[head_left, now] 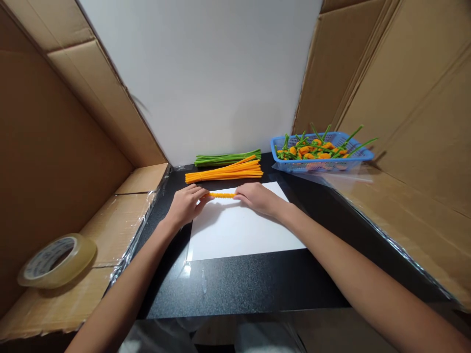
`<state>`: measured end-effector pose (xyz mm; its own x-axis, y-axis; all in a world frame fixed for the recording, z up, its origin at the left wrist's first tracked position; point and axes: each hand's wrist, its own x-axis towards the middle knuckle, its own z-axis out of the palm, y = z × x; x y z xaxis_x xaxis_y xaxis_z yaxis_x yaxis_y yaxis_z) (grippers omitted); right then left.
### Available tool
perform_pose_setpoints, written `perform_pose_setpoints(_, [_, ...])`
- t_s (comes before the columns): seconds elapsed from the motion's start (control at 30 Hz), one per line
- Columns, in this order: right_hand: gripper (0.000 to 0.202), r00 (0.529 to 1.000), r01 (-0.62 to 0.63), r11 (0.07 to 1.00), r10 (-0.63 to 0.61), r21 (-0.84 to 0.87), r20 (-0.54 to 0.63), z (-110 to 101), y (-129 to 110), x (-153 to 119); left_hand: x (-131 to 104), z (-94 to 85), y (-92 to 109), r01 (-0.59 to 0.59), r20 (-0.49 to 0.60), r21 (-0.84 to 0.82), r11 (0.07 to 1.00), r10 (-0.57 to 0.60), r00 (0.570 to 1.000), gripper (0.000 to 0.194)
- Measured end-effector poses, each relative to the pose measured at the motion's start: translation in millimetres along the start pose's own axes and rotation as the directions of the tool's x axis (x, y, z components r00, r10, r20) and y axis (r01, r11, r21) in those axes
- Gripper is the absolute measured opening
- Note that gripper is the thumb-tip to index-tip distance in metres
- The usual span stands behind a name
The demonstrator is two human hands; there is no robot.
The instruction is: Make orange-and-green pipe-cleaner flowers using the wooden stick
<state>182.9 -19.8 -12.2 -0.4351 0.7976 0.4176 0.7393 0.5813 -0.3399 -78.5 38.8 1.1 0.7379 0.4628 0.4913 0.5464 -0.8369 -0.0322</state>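
Coiled orange stem was pinched at both ends by left hand and right hand, over white sheet. Orange-green pieces were already basketed; orange bundle and green bundle apparently left unworked.

The slim, bare left forearm and slim, bare right forearm taper toward the ungloved left hand and ungloved right hand. At the near side, pale grey worn cloth shows in dim, blurred patches.
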Motion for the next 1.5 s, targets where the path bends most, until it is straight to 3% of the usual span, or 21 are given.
perform_pose_setpoints(0.1, [0.016,0.989,-0.148,0.944,0.135,0.293,0.064,-1,-2,-1,0,0.2,-3,-0.074,0.005,0.053,0.996,0.073,0.997,0.028])
perform_pose_setpoints(0.2, [0.018,0.967,-0.253,0.857,0.218,0.450,0.128,-2,-1,-1,0,0.1,-4,-0.106,-0.012,0.094,0.990,0.108,0.994,0.028])
perform_pose_setpoints(0.4, [0.054,0.904,-0.415,0.573,0.349,0.707,0.248,3,1,2,-1,0.5,-7,-0.138,-0.020,0.114,0.984,0.141,0.990,0.027])
perform_pose_setpoints(0.47, [0.055,0.893,-0.435,0.530,0.360,0.727,0.271,4,1,2,-1,0.9,-8,-0.146,-0.022,0.116,0.983,0.149,0.989,0.028])
perform_pose_setpoints(0.63, [0.048,0.894,-0.435,0.528,0.348,0.729,0.281,6,3,0,-1,1.1,-8,-0.142,-0.014,0.094,0.985,0.144,0.989,0.029])
perform_pose_setpoints(0.87, [0.034,0.928,-0.365,0.701,0.222,0.612,0.300,1,0,0,0,1.9,-11,-0.177,0.071,0.059,0.983,0.172,0.983,0.029])
perform_pose_setpoints(1.0, [0.031,0.917,-0.378,0.715,0.202,0.589,0.343,0,-1,0,0,1.8,-10,-0.162,0.119,0.036,0.986,0.157,0.980,0.031])
perform_pose_setpoints(1.23, [0.051,0.862,-0.503,0.439,0.316,0.745,0.396,0,-4,1,0,0.7,-11,-0.104,0.083,0.008,0.995,0.103,0.991,0.032])
perform_pose_setpoints(1.5, [0.037,0.836,-0.536,0.335,0.339,0.775,0.431,-5,-4,1,-1,2.0,-12,-0.077,0.064,-0.048,0.996,0.080,0.995,0.034])
